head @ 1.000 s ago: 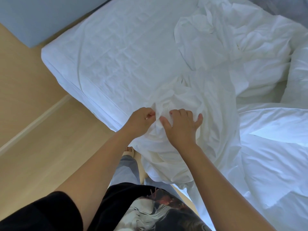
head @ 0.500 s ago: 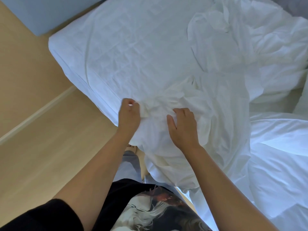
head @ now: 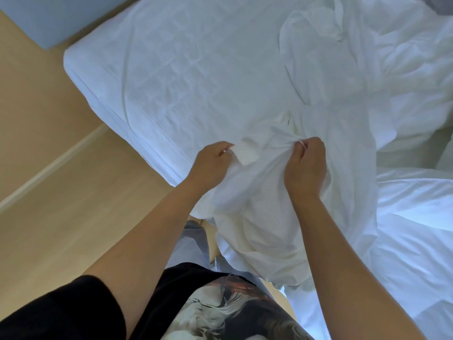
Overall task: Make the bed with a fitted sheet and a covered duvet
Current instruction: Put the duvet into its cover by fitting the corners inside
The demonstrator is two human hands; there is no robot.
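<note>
A white fitted sheet (head: 264, 217) lies bunched over the near corner of the mattress (head: 191, 77), whose quilted top shows bare at the left. My left hand (head: 210, 163) pinches the sheet's edge by a small white label (head: 246, 153). My right hand (head: 305, 165) grips a gathered fold of the same sheet a little to the right. The sheet hangs down off the bed's edge in front of my legs. A crumpled white duvet (head: 397, 77) is piled at the far right of the bed.
Light wooden floor (head: 61, 197) runs along the bed's left side, with a pale skirting strip crossing it. A blue-grey wall or panel (head: 49, 18) stands at the top left. More white bedding (head: 414, 236) covers the bed's near right.
My hands have moved apart along the sheet's edge, the right one going further right and closing on a fold. The label has come into view by my left hand.
</note>
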